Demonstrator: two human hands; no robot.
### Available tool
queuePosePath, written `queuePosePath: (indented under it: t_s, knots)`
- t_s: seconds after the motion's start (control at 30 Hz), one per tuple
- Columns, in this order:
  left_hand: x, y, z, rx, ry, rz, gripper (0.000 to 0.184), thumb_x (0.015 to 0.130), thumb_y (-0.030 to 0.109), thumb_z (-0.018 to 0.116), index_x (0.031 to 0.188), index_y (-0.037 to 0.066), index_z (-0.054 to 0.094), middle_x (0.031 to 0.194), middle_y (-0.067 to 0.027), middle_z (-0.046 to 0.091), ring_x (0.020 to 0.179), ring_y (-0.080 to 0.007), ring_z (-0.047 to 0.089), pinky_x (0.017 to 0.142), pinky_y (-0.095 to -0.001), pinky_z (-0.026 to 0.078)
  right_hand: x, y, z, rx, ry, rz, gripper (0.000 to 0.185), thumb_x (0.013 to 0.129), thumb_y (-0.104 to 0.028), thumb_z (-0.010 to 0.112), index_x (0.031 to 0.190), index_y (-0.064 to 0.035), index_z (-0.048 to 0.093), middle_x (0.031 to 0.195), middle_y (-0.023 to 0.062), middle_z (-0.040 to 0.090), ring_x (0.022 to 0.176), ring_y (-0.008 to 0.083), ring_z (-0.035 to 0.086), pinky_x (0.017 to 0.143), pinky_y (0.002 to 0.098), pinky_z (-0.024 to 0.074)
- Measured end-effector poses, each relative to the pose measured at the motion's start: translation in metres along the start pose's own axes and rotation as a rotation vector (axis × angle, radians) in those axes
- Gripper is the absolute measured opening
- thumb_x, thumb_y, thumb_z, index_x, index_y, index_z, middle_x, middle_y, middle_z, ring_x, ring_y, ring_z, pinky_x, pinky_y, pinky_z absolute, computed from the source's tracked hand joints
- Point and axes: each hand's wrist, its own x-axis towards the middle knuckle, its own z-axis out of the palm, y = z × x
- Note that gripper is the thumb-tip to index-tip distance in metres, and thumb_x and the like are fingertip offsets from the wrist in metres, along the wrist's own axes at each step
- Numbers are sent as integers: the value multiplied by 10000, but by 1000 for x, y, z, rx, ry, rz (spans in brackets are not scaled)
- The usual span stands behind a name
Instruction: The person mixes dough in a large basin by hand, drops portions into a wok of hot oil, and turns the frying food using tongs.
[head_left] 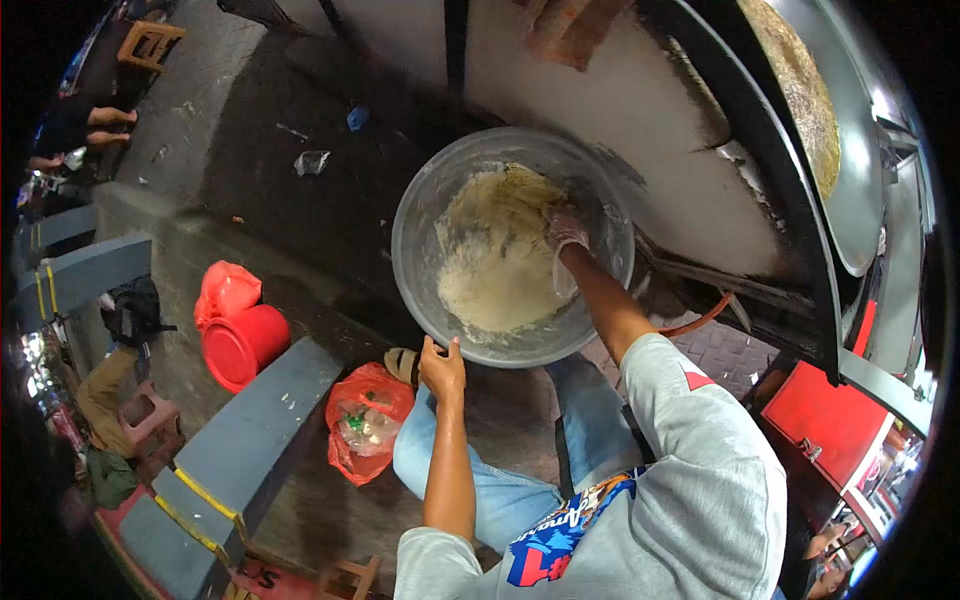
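Observation:
A large round grey basin (412, 215) holds a heap of pale, floury mixture (495, 270), smooth in parts and rough toward the far side. My right hand (566, 230), in a clear plastic glove, reaches into the mixture at the right; its fingertips are buried or blurred. At the near left of the basin, my bare left hand (443, 370) grips the rim with thumb and fingers. The basin sits in front of my knees, in blue jeans (480, 490).
A red bucket (245, 348) and an open red plastic bag (370, 422) stand left, beside a grey bench (245, 430). A stained white panel (620, 150) and a large metal pan (840, 130) are close on the right. Other people are at the left edge.

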Motion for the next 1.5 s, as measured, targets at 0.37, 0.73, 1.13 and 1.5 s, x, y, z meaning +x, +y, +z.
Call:
queuePosePath:
  t_s: [0.37,0.73,1.13,1.5]
  knots:
    - [2,-13,12,-153,-36,-69,295,732,178,723,807,-18,516,738,-182,567,708,-402,559,633,-461,409,82,65,123,-547,84,-216,299,962,-313,431,1010,-71,599,1009,73,603,925,205,580,812,371,460]
    - [3,-7,9,-155,-31,-88,410,738,200,735,991,-90,593,774,-187,585,750,-385,589,677,-446,443,-1,-39,-3,-335,-70,-154,384,971,-308,366,1277,-149,534,1247,89,567,1080,231,575,863,374,476]
    - [4,3,-2,-185,-18,24,279,746,140,711,900,-39,563,712,-166,566,683,-356,564,635,-425,426,83,-66,10,-125,-2,-318,312,973,-234,370,1152,-60,557,1061,119,580,914,230,546,828,348,455]
    - [7,9,-3,-210,68,46,271,731,138,733,849,-33,560,690,-157,554,664,-361,563,624,-429,422,26,-141,130,-468,-109,-837,265,889,-211,482,1013,-64,664,1020,182,656,954,332,635,836,402,502]
